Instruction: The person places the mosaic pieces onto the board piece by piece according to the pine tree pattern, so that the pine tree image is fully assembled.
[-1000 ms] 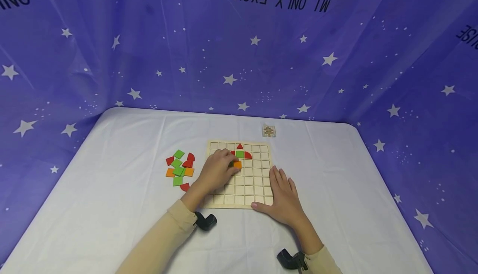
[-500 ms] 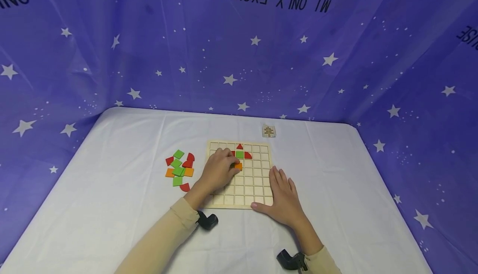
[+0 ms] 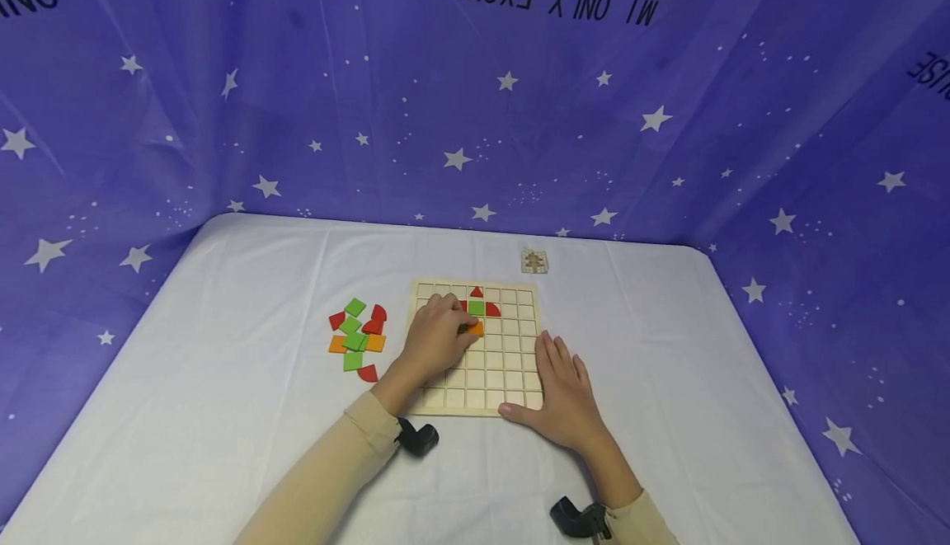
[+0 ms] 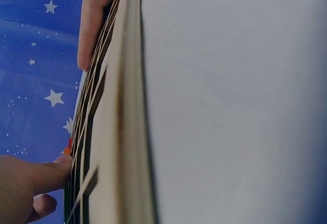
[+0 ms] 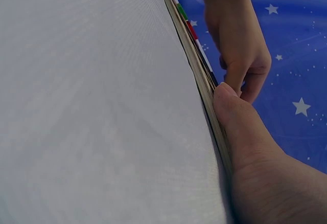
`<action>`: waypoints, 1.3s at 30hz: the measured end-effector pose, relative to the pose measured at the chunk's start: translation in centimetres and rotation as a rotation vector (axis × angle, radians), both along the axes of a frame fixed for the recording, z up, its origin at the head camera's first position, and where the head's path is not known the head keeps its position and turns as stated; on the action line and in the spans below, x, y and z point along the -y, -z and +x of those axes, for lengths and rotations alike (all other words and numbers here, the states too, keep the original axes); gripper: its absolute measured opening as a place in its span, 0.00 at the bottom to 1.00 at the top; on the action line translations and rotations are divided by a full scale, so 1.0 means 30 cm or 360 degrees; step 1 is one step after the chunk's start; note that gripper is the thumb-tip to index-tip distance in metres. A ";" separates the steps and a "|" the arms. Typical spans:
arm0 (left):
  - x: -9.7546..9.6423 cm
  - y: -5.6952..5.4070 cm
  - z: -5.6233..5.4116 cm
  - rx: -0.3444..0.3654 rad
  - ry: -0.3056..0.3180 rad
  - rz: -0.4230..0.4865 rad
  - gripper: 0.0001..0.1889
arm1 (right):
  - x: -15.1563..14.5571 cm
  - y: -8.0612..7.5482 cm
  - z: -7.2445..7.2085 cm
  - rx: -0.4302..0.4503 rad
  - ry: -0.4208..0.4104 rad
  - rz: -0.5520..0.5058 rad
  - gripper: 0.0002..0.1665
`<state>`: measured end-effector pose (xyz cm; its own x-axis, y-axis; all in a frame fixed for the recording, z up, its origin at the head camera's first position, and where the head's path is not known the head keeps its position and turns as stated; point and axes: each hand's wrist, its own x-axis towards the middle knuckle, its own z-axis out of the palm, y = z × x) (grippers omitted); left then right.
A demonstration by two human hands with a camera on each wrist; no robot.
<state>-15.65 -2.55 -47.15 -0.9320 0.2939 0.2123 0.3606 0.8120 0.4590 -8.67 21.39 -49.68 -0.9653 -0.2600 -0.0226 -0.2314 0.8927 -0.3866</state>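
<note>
My left hand [image 3: 436, 335] [image 4: 30, 188] reaches over the pale wooden grid board [image 3: 475, 378] and pinches an orange square tile [image 3: 477, 329] [image 4: 67, 151] between thumb and fingertips. This tile lies one row below a green square tile [image 3: 477, 307], which has a red quarter-round tile [image 3: 493, 309] at its right. Another red tile at the green one's left is mostly covered by my fingers. A red triangle tile [image 3: 477, 292] tops the group. My right hand [image 3: 566, 397] [image 5: 260, 155] rests along the board's right side, fingers straight, thumb on the front edge.
Left of the board lies a loose pile of green squares [image 3: 353, 360], orange squares [image 3: 376, 342] and red quarter-round tiles [image 3: 368, 373], some overlapping. A small card with a brown tree-like pattern [image 3: 534, 260] sits behind the board on the white tablecloth [image 3: 705, 413].
My left hand and the orange tile have shifted slightly to the right over the board. The right hand stays in place, and the loose tiles have not moved.
</note>
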 end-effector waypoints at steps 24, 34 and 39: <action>-0.008 -0.004 -0.006 0.0025 -0.0041 -0.0074 0.14 | -0.001 -0.003 -0.001 0.0019 0.0005 -0.0007 0.78; -0.019 -0.004 -0.009 0.0003 -0.0075 -0.0107 0.13 | 0.000 -0.003 -0.002 0.0015 0.0006 -0.0006 0.78; -0.025 -0.002 -0.012 0.0022 -0.0122 -0.0082 0.13 | 0.000 -0.004 0.000 0.0020 0.0003 -0.0013 0.78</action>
